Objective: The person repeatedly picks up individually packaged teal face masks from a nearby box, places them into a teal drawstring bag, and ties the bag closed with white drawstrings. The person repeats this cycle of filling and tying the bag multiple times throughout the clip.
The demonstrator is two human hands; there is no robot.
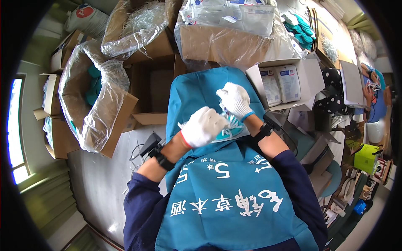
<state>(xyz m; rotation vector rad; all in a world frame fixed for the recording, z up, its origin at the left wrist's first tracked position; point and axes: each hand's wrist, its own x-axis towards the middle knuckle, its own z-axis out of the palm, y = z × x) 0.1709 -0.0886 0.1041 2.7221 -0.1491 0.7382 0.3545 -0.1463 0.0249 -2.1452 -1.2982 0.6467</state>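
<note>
Both my hands wear white knit gloves and work close together over my lap. My left hand (204,126) has its fingers curled in, and what they grip, if anything, is hidden. Slightly farther away and to the right, my right hand (235,100) is also closed, with its fingertips near a thin whitish strip. Just below the hands lies a teal-and-white bundle (229,131), partly covered by them and looking wrapped in clear plastic; its kind cannot be made out. It rests on a teal apron (222,175) with white lettering, whose teal cloth continues beyond the hands.
An open carton (312,85) of white packets stands at the right. At the left is a plastic-lined carton (115,121) with teal items inside, beside an open brown box (153,90). A larger carton (226,44) carries clear bags. Another person's hand (368,92) shows at far right.
</note>
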